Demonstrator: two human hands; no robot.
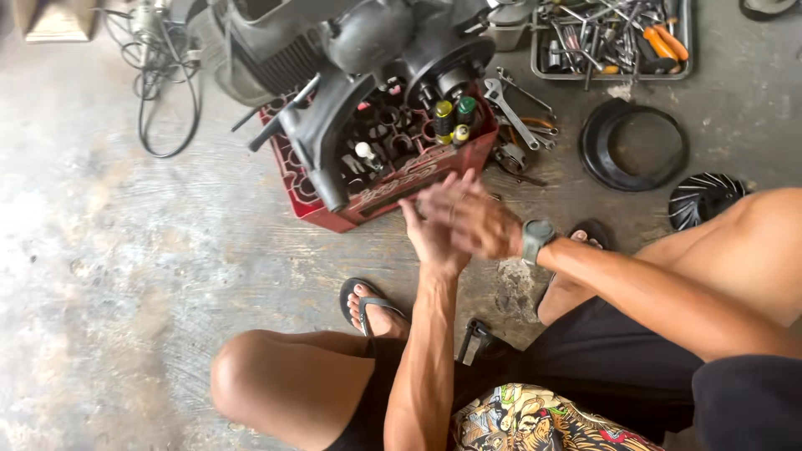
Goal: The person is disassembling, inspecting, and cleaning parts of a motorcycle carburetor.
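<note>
Hands pressed palm to palm, nothing gripped: left hand (434, 238) under right hand (472, 219) | engine (359, 58) propped on red crate (393, 179) | spanners (514, 113) laid beside it within reach.

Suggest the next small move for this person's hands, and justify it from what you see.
Probably part the hands and reach to the engine on the red crate. The left hand and right hand are pressed together, blurred, holding nothing, directly before the crate.

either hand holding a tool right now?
No: the left hand and right hand are pressed together, blurred, with nothing seen in them, just in front of the red crate; the wrenches lie on the floor.
</note>
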